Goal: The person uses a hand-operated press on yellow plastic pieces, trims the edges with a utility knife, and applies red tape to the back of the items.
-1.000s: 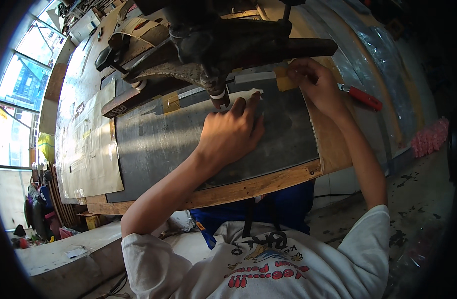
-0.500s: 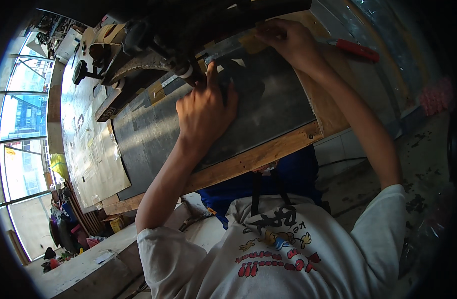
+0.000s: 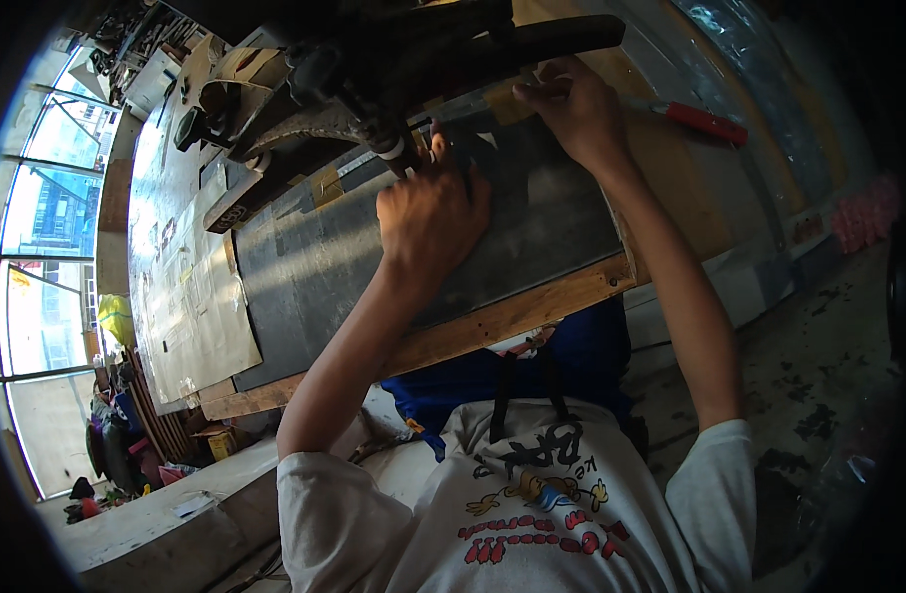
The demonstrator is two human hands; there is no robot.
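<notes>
A dark metal machine (image 3: 354,109), shaped like a sewing machine, reaches over a flat dark sheet (image 3: 324,287) on the worktable. My left hand (image 3: 433,217) rests on this sheet right beside the machine's lower tip (image 3: 395,148), palm down. Its index finger stretches forward and its thumb stands apart; the other fingers are partly hidden near the tip. Farther right, at the sheet's far edge, my right hand (image 3: 581,109) is closed in a pinch next to tan tape (image 3: 512,102). Whatever lies between those fingertips is too small and dark to make out.
A red-handled cutter (image 3: 705,122) lies right of my right hand. The table's wooden front edge (image 3: 502,321) runs close to my body. Pale paper (image 3: 201,321) covers the left part. Clear plastic sheeting (image 3: 759,69) hangs or lies at the far right.
The view has shifted a little, so the machine and table sit slightly differently. My left hand stays by the machine's tip, and my right hand keeps its pinch at the far edge.
</notes>
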